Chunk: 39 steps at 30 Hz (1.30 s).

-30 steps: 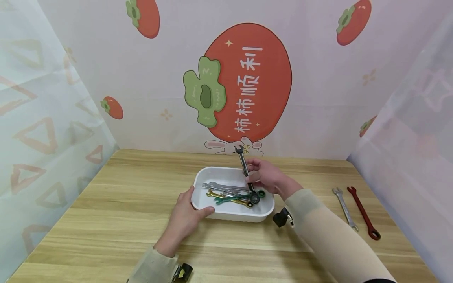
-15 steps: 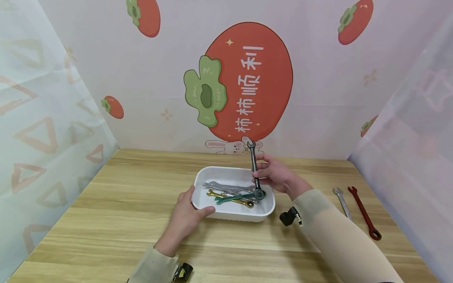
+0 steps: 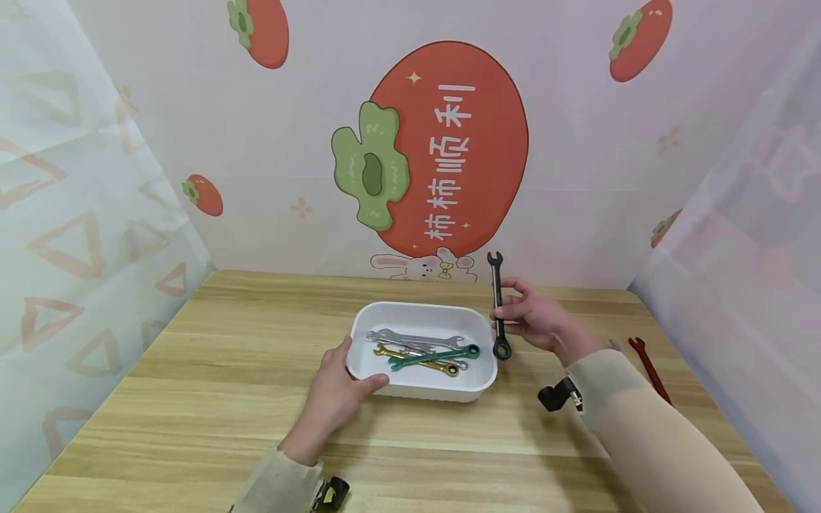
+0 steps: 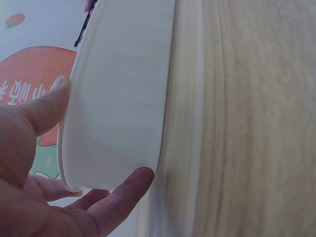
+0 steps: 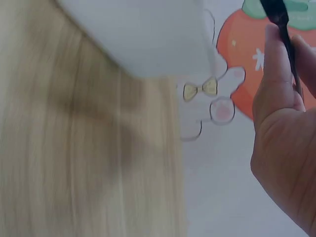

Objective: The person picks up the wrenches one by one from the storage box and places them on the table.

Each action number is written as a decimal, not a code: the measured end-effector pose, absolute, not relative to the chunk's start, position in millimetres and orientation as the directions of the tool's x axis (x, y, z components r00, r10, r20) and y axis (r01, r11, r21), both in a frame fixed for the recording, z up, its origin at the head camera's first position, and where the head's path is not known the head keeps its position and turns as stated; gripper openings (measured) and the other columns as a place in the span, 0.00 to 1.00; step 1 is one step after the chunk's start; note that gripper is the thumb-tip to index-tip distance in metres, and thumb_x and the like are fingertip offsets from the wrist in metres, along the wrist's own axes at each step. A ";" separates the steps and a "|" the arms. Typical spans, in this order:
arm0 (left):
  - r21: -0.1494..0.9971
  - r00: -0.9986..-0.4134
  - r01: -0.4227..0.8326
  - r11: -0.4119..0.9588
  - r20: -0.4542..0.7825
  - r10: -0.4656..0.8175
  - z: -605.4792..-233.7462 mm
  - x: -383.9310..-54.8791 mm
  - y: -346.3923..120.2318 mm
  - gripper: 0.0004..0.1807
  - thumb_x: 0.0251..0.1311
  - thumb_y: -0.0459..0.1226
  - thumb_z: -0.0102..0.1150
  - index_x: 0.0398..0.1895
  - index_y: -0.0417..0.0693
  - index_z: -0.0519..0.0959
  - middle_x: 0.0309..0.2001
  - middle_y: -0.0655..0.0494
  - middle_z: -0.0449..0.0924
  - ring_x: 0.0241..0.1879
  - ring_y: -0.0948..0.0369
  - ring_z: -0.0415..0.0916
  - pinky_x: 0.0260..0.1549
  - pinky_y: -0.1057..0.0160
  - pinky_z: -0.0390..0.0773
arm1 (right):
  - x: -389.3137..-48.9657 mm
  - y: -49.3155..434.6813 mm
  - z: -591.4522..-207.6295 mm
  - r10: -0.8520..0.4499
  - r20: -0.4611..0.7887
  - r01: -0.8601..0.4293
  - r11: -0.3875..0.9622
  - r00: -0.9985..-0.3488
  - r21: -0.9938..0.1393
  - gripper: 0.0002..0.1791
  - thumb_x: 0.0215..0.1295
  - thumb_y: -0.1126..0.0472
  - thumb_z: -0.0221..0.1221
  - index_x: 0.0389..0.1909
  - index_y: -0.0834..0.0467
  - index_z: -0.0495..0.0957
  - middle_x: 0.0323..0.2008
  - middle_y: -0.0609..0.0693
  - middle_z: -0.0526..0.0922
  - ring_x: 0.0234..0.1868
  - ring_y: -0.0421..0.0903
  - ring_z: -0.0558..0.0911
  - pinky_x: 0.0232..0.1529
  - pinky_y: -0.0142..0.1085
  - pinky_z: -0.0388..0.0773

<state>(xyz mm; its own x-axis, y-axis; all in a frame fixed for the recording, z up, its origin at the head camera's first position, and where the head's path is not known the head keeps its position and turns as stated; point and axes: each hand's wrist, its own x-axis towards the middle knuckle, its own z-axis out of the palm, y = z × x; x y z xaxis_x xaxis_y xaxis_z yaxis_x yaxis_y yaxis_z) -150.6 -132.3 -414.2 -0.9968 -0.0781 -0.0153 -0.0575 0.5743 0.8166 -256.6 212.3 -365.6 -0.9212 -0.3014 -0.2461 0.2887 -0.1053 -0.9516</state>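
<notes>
My right hand [image 3: 535, 317] pinches a black wrench [image 3: 497, 303] by its shaft, with the open-end jaw up and the ring end down. The wrench hangs just past the right rim of a white plastic tub [image 3: 420, 392]. At the tub's left end my left hand [image 3: 336, 388] grips the corner, thumb over the front rim; the left wrist view shows its fingers [image 4: 123, 202] against the tub's end. Inside the tub lie a green wrench [image 3: 436, 358], a gold wrench [image 3: 410, 358] and several silver wrenches [image 3: 417, 339], crossing one another.
On the right side of the wooden table [image 3: 256, 313] lies a red wrench [image 3: 651, 370]. Beside it, a silver wrench [image 3: 614, 345] is mostly hidden by my right sleeve [image 3: 654, 420]. A printed backdrop [image 3: 269, 235] stands along the table's back and sides.
My right hand has carried the black wrench rightward, from over the tub to beyond its right rim. My left hand and the tub have stayed put.
</notes>
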 end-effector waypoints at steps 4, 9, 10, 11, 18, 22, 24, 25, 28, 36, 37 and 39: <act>0.822 -0.997 -0.054 0.566 -0.013 -0.077 -413.6 -150.5 -132.2 0.56 0.50 0.44 0.78 0.76 0.32 0.54 0.65 0.35 0.65 0.60 0.44 0.68 0.61 0.43 0.65 | -252.2 230.6 -368.8 -0.309 -0.253 0.299 -0.109 -0.917 -0.948 0.32 0.67 0.78 0.56 0.66 0.55 0.58 0.40 0.56 0.78 0.39 0.50 0.83 0.37 0.39 0.83; 0.824 -0.997 -0.056 0.563 -0.016 -0.077 -414.6 -151.3 -132.1 0.56 0.51 0.44 0.78 0.76 0.33 0.54 0.65 0.35 0.64 0.60 0.44 0.67 0.61 0.44 0.65 | -245.3 253.4 -371.4 -0.307 -0.251 0.295 -0.105 -0.918 -0.950 0.29 0.67 0.78 0.56 0.63 0.56 0.59 0.38 0.54 0.79 0.40 0.50 0.84 0.36 0.38 0.83; 0.824 -0.997 -0.057 0.564 -0.017 -0.077 -414.6 -151.3 -132.2 0.56 0.51 0.44 0.78 0.76 0.33 0.54 0.65 0.35 0.64 0.60 0.44 0.67 0.61 0.43 0.65 | -244.3 258.0 -372.0 -0.306 -0.251 0.295 -0.107 -0.918 -0.949 0.28 0.67 0.77 0.56 0.62 0.55 0.60 0.38 0.54 0.79 0.40 0.50 0.84 0.36 0.38 0.83; 0.823 -0.997 -0.059 0.565 -0.018 -0.078 -414.6 -151.2 -132.4 0.56 0.51 0.44 0.77 0.76 0.33 0.54 0.65 0.35 0.64 0.60 0.44 0.67 0.61 0.43 0.65 | -243.3 262.5 -372.6 -0.307 -0.250 0.295 -0.108 -0.918 -0.950 0.27 0.67 0.77 0.56 0.61 0.55 0.60 0.38 0.54 0.79 0.40 0.50 0.84 0.36 0.38 0.83; 0.817 -0.997 -0.062 0.573 -0.023 -0.076 -413.9 -151.7 -132.9 0.56 0.51 0.45 0.77 0.76 0.33 0.54 0.67 0.34 0.62 0.62 0.43 0.66 0.61 0.43 0.64 | -234.9 292.9 -380.1 -0.314 -0.257 0.300 -0.096 -0.914 -0.949 0.25 0.70 0.74 0.55 0.61 0.54 0.60 0.40 0.56 0.79 0.40 0.50 0.83 0.38 0.40 0.83; 0.814 -0.997 -0.057 0.578 -0.019 -0.072 -413.4 -151.3 -132.9 0.56 0.51 0.45 0.77 0.76 0.33 0.54 0.66 0.34 0.63 0.62 0.42 0.66 0.60 0.42 0.65 | -226.4 307.8 -386.7 -0.313 -0.267 0.304 -0.074 -0.912 -0.950 0.22 0.71 0.73 0.55 0.59 0.53 0.62 0.39 0.57 0.80 0.41 0.51 0.84 0.39 0.42 0.82; 0.812 -0.997 -0.056 0.581 -0.017 -0.073 -413.7 -151.4 -132.7 0.56 0.51 0.45 0.77 0.76 0.33 0.54 0.66 0.34 0.63 0.61 0.42 0.67 0.60 0.42 0.65 | -221.5 313.6 -389.1 -0.302 -0.275 0.309 -0.072 -0.913 -0.948 0.21 0.72 0.73 0.55 0.58 0.53 0.63 0.39 0.58 0.80 0.42 0.51 0.84 0.40 0.43 0.82; 0.811 -0.997 -0.055 0.583 -0.016 -0.073 -413.9 -151.2 -132.7 0.56 0.51 0.45 0.77 0.76 0.33 0.54 0.66 0.34 0.64 0.60 0.43 0.67 0.60 0.42 0.66 | -219.2 316.0 -389.7 -0.299 -0.277 0.311 -0.072 -0.913 -0.948 0.20 0.72 0.73 0.54 0.58 0.54 0.63 0.39 0.58 0.80 0.42 0.51 0.84 0.40 0.43 0.82; 0.810 -0.997 -0.054 0.584 -0.014 -0.074 -414.7 -151.2 -132.8 0.56 0.51 0.46 0.77 0.76 0.33 0.54 0.66 0.35 0.64 0.60 0.43 0.68 0.59 0.43 0.66 | -213.3 323.4 -391.1 -0.297 -0.282 0.318 -0.081 -0.912 -0.945 0.18 0.73 0.73 0.53 0.57 0.53 0.64 0.39 0.58 0.80 0.42 0.51 0.84 0.41 0.44 0.82; 0.814 -0.997 -0.059 0.579 -0.016 -0.079 -414.5 -151.3 -133.0 0.56 0.50 0.46 0.78 0.76 0.33 0.55 0.66 0.35 0.64 0.59 0.44 0.68 0.60 0.43 0.66 | -206.5 345.9 -401.3 -0.354 -0.269 0.324 -0.105 -0.896 -0.940 0.17 0.73 0.74 0.50 0.54 0.51 0.69 0.39 0.59 0.82 0.43 0.52 0.85 0.42 0.45 0.82; 0.814 -0.997 -0.057 0.579 -0.014 -0.078 -414.3 -151.5 -133.0 0.56 0.50 0.46 0.78 0.76 0.33 0.55 0.66 0.35 0.64 0.60 0.44 0.68 0.60 0.43 0.66 | -206.4 349.2 -403.5 -0.361 -0.265 0.323 -0.108 -0.894 -0.940 0.17 0.73 0.75 0.49 0.54 0.51 0.69 0.39 0.59 0.82 0.43 0.53 0.85 0.42 0.45 0.82; 0.815 -0.997 -0.059 0.577 -0.016 -0.079 -414.1 -151.5 -133.2 0.56 0.51 0.46 0.78 0.76 0.33 0.55 0.67 0.35 0.63 0.60 0.43 0.67 0.60 0.43 0.66 | -205.8 355.3 -407.3 -0.365 -0.260 0.317 -0.103 -0.894 -0.943 0.17 0.74 0.75 0.49 0.54 0.51 0.69 0.39 0.59 0.81 0.44 0.53 0.85 0.41 0.44 0.82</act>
<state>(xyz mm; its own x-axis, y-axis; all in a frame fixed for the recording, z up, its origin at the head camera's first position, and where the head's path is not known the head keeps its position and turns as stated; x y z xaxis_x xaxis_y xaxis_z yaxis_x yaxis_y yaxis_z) -151.5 -133.2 -414.1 -0.9967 -0.0792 -0.0164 -0.0592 0.5769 0.8146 -205.8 355.3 -407.3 -0.8939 -0.3651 -0.2600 0.3165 -0.1034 -0.9429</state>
